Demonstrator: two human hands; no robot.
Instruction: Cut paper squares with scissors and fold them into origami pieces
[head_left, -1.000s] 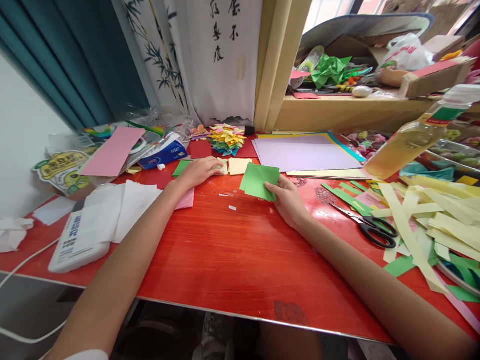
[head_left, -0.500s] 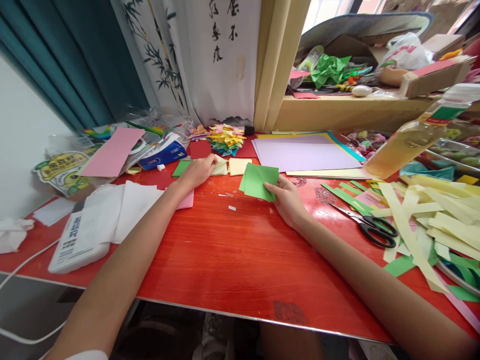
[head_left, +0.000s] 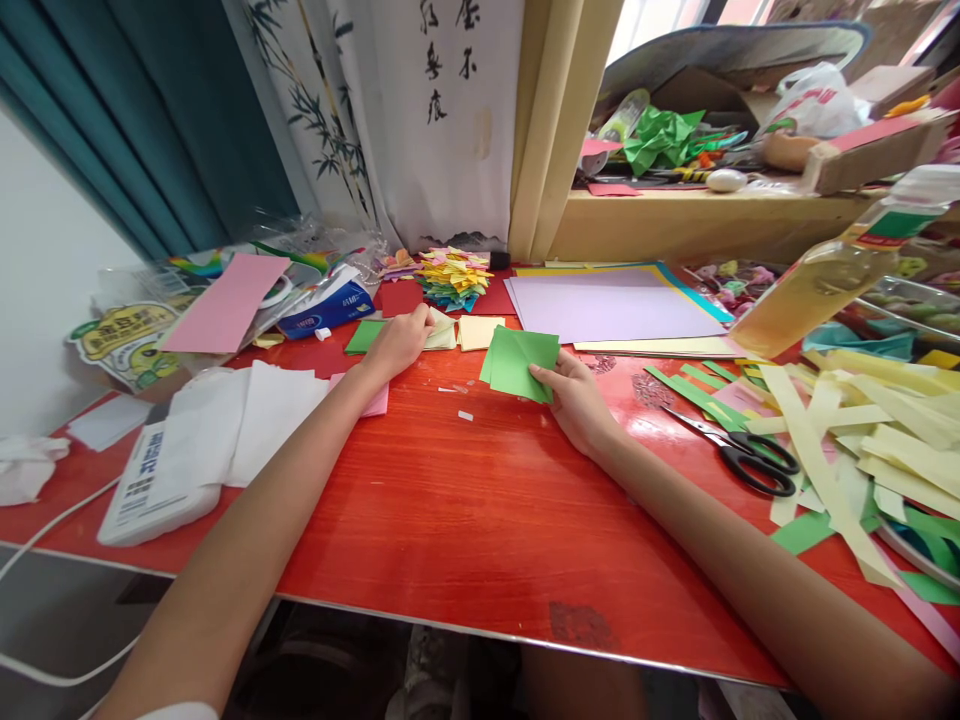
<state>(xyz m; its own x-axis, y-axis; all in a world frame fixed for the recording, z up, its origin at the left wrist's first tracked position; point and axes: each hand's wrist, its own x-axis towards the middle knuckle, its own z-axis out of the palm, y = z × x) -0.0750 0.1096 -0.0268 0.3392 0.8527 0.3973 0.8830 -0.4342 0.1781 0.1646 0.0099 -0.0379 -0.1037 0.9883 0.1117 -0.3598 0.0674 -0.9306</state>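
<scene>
You have a glossy red counter (head_left: 420, 520) across the middle of the frame, its wood grain catching light right of centre and a dark patterned patch near its front edge. At the centre, your right hand (head_left: 577, 400) pinches green paper squares (head_left: 523, 365) between thumb and fingers, held over the counter. Left of centre, your left hand (head_left: 397, 342) has its fingertips drawn together at the edge of pale yellow squares (head_left: 442, 334); you cannot tell whether it grips any. Another pale yellow stack (head_left: 480, 333) lies just beside them, with a colourful folded-paper pile (head_left: 453, 278) behind. Black-handled scissors (head_left: 757, 463) lie right of centre, next to a heap of paper strips (head_left: 885, 430) at the right edge. A bottle (head_left: 832, 275) of yellowish liquid stands above that heap. In the upper left hangs a teal curtain (head_left: 150, 120); at top centre, a white cloth (head_left: 450, 180) with bamboo and dark characters; in the upper right, a cluttered windowsill (head_left: 675, 212).
</scene>
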